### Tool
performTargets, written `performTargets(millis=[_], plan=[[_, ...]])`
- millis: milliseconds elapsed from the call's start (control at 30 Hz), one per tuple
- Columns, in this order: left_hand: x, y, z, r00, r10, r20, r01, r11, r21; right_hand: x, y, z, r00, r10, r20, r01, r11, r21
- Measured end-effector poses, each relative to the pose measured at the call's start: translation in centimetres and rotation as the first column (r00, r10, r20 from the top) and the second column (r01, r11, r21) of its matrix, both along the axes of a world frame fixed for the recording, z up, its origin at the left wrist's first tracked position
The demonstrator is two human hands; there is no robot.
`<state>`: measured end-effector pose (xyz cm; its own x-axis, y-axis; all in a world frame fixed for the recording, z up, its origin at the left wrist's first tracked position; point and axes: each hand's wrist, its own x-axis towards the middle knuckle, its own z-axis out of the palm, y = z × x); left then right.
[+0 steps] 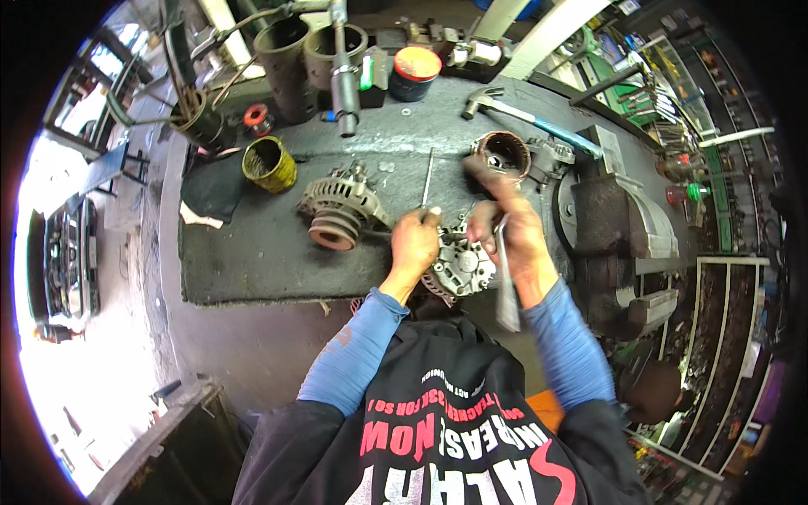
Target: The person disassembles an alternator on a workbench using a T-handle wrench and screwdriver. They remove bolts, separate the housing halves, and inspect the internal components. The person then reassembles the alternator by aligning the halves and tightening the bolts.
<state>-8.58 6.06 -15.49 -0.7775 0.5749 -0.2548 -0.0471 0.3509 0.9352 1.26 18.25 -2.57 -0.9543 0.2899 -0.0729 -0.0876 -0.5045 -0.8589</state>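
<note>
On the bench's near edge sits an alternator housing (461,268), silver with a vented round face, between my two hands. My left hand (415,246) is closed at its left side, and a thin metal rod (429,177), like a screwdriver shaft, sticks out beyond the fist; its other end is hidden. A long metal tool (507,295), blurred and perhaps a spanner, hangs toward me from my right hand (518,236), which grips it over the housing's right side. Left of my left hand rests another alternator (341,206) with a grooved pulley.
Behind my right hand stand a copper-wound stator ring (502,156) and a claw hammer (530,119). A large bench vise (627,219) fills the right side. A yellow cup (270,164), metal cylinders (286,71) and an orange-lidded can (415,71) line the back and left.
</note>
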Motion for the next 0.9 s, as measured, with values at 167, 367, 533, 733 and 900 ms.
performTargets(millis=[167, 367, 533, 733, 900], plan=[[-0.6, -1.2, -0.3, 0.997, 0.073, -0.022, -0.073, 0.997, 0.015, -0.5, 0.0, 6.7, 0.955, 0.182, 0.233, -0.052, -0.673, 0.738], [1.1, 0.1, 1.4, 0.999, 0.035, -0.001, -0.035, 0.999, -0.029, 0.4, -3.8, -3.4, 0.924, -0.351, -0.155, 0.370, 0.921, 0.120], [-0.1, -0.7, 0.2, 0.997, 0.045, -0.062, -0.050, 0.996, -0.079, -1.3, 1.2, 3.3, 0.861, 0.181, 0.475, -0.401, 0.817, 0.415], [0.0, -0.6, 0.7, 0.997, 0.083, 0.003, -0.083, 0.996, 0.017, -0.1, -1.2, 3.5, 0.991, -0.123, -0.061, 0.008, -0.392, 0.920], [-0.2, -0.4, -0.3, 0.998, 0.061, -0.025, -0.061, 0.998, 0.008, -0.5, -0.2, 0.0, 0.992, 0.050, 0.112, -0.044, 0.998, -0.053]])
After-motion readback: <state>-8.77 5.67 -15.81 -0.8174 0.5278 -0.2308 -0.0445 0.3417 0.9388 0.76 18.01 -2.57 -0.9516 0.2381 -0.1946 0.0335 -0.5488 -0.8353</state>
